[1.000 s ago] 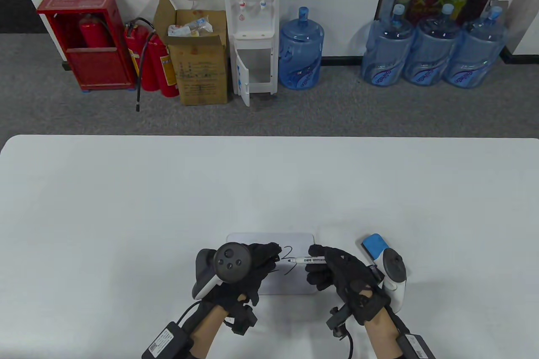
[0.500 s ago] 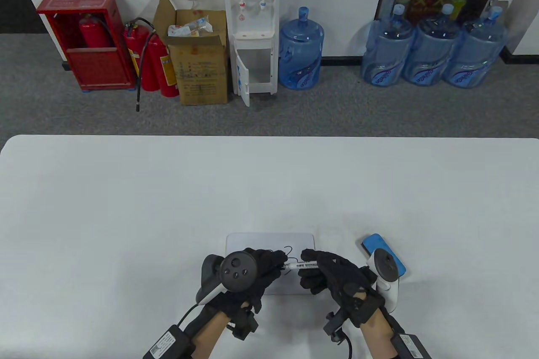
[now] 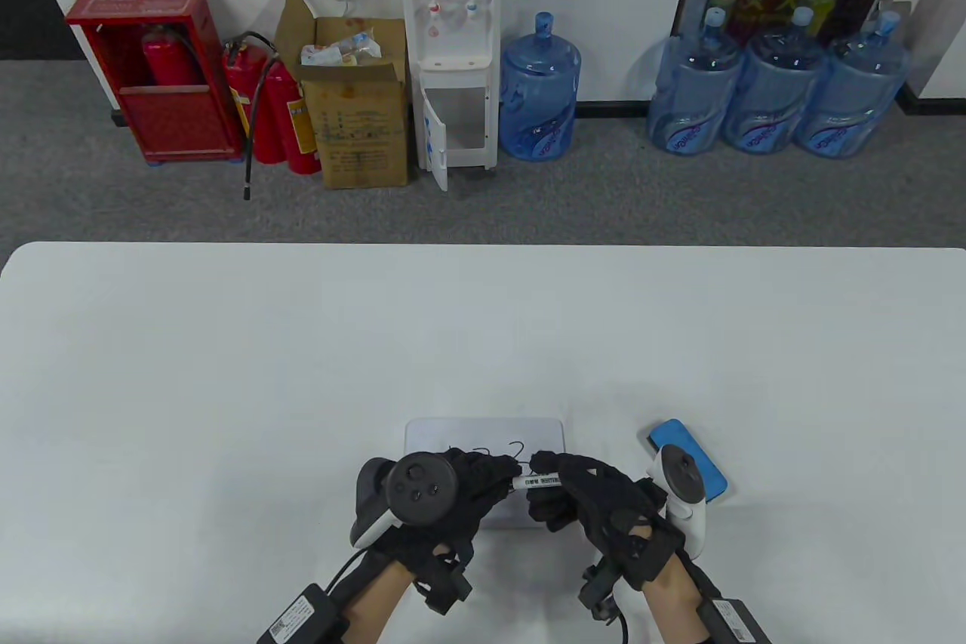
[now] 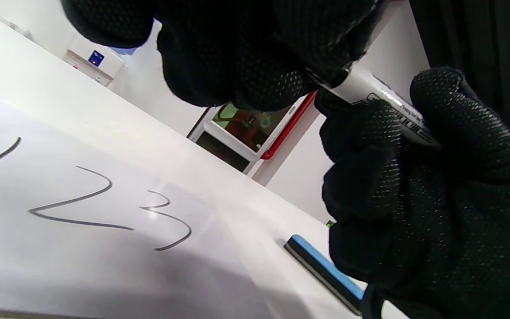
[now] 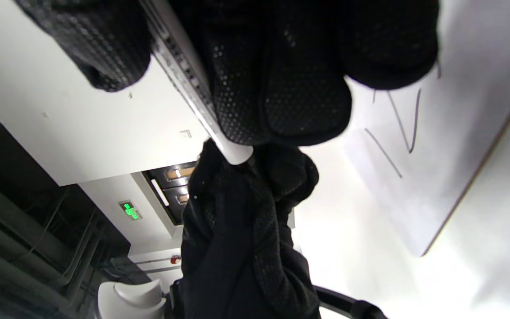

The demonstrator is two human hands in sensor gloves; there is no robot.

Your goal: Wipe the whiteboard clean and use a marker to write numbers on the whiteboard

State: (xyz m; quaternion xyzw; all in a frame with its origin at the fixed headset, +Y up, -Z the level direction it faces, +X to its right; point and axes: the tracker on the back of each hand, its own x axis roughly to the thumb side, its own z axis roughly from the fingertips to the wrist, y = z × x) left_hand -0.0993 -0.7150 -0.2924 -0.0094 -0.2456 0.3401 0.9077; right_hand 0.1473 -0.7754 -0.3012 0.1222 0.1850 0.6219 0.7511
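Observation:
A small whiteboard lies near the table's front edge, with 1, 2 and 3 in black strokes on the whiteboard. My right hand grips a white marker by its barrel, level above the board. My left hand meets it from the left. Its curled fingers close over the dark tip end of the marker, where a cap seems to sit. The tip itself is hidden. In the right wrist view the marker runs from my right fingers into my left hand.
A blue eraser lies on the table just right of the board, partly behind my right tracker, and the eraser shows in the left wrist view too. Beyond the table's far edge stand water bottles, a dispenser and fire extinguishers.
My right hand brought the marker leftward and my left hand shifted right to meet it. The bare tip seen a second ago is now inside my left fingers.

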